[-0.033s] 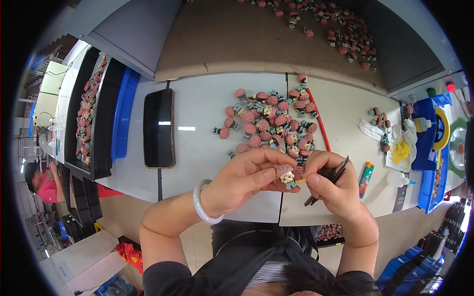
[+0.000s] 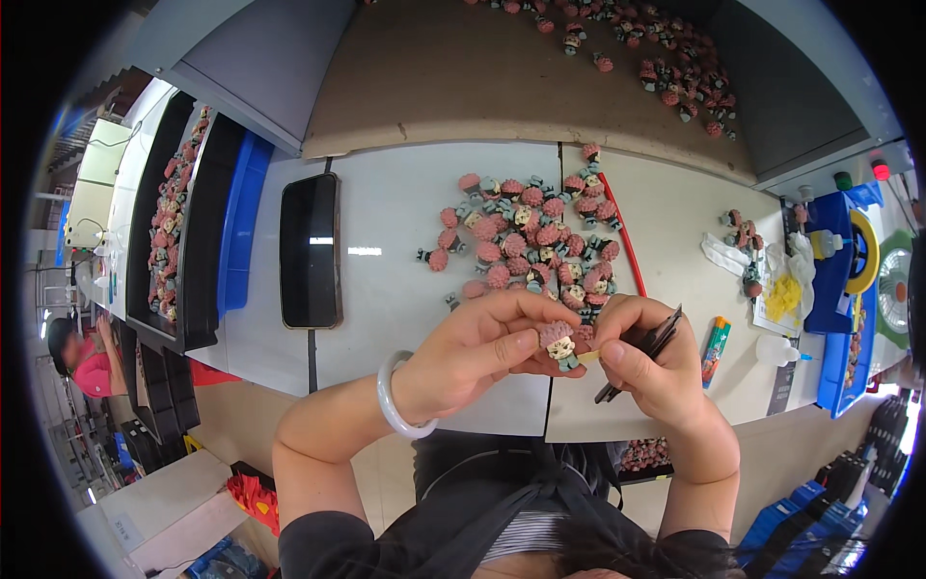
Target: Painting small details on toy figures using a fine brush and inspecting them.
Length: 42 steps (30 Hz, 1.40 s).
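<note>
"Where was the pink-haired figurine?"

"Above the tabletop, close to the middle of its near edge, pinched between the thumb and fingers of the left hand. Its face was turned to the camera."

"And the right hand?"

"Its thumb and forefinger pinched a small yellow strip beside the figurine's lower body; I couldn't tell whether the two touched. Dark slim tools slanted across the same hand."

"What lay beyond the hands?"

"A pile of similar figurines, spread from the middle toward the far edge, and a red rod along its right side."

"Toward the left edge?"

"A dark phone lay flat. Past it were a blue tray and a black tray filled with more figurines."

"And the right?"

"A green-and-orange packet lay near the near edge, a bottle with a blue tip farther right. Behind them sat a white tissue, touching or nearly touching a few more figurines."
</note>
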Motion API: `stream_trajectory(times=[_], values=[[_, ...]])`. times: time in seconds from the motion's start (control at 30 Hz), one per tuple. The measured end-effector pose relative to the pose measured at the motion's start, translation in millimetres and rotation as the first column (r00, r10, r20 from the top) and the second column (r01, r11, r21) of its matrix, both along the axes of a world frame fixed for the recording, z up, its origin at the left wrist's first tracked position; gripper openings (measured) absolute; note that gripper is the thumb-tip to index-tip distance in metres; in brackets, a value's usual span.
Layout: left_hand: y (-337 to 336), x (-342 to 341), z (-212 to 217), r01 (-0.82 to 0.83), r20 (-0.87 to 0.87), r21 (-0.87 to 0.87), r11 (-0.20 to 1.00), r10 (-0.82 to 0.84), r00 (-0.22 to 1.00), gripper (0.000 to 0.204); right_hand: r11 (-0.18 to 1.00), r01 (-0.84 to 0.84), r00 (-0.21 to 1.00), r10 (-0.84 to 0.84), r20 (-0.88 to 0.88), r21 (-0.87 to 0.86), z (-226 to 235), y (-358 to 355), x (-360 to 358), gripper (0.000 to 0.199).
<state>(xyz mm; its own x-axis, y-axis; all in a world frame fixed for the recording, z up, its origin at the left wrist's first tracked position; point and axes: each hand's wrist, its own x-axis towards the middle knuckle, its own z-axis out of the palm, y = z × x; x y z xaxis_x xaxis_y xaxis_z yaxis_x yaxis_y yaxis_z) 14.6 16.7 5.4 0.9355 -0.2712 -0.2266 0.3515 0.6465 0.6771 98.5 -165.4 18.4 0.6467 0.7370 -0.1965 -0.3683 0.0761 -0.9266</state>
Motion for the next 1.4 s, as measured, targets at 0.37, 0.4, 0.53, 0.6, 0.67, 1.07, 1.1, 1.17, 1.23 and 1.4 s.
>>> stream_trajectory(times=[0.37, 0.4, 0.53, 0.6, 0.67, 1.07, 1.1, 1.17, 1.23, 1.4], values=[[-3, -2, -1, -0.073, 0.068, -0.016, 0.997, 0.073, 0.995, 0.025, 0.997, 0.059, 0.995, -0.056, 0.080, -0.039, 3, -2, 0, 0.014], [-3, -2, -2, -0.073, 0.067, -0.017, 0.997, 0.074, 0.995, 0.025, 0.989, 0.105, 0.986, -0.091, 0.142, -0.100, 4, -2, 0, 0.010], [-4, -1, -9, -0.129, 0.169, 0.088, 0.988, 0.113, 0.979, 0.024, 0.965, 0.199, 0.756, -0.040, 0.654, -0.172, 4, 3, 1, 0.007], [-5, -1, -11, -0.155, 0.234, 0.092, 0.984, 0.130, 0.963, 0.025, 0.963, 0.120, 0.802, 0.050, 0.595, -0.243, 9, 5, -1, 0.010], [-5, -2, -11, -0.165, 0.243, 0.169, 0.972, 0.121, 0.962, 0.025, 0.961, 0.099, 0.814, 0.071, 0.577, -0.259, 8, 5, -2, 0.010], [-7, 0, -7, -0.151, 0.166, 0.249, 0.957, 0.112, 0.980, 0.021, 0.949, 0.054, 0.830, 0.131, 0.543, -0.312, 5, 3, -1, 0.007], [-7, 0, -8, -0.149, 0.164, 0.248, 0.957, 0.110, 0.980, 0.021, 0.944, 0.050, 0.839, 0.137, 0.527, -0.325, 5, 3, -1, 0.007], [-7, 1, -9, -0.134, 0.156, 0.241, 0.961, 0.098, 0.983, 0.021, 0.952, 0.069, 0.827, 0.113, 0.550, -0.299, 3, 4, -2, 0.008], [-7, 1, -10, -0.121, 0.137, 0.226, 0.967, 0.092, 0.986, 0.020, 0.959, 0.085, 0.815, 0.089, 0.573, -0.270, 3, 4, -2, 0.008], [-6, 0, -9, -0.110, 0.108, 0.226, 0.968, 0.087, 0.990, 0.021, 0.963, 0.041, 0.841, 0.112, 0.530, -0.268, 2, 4, -1, 0.008]])
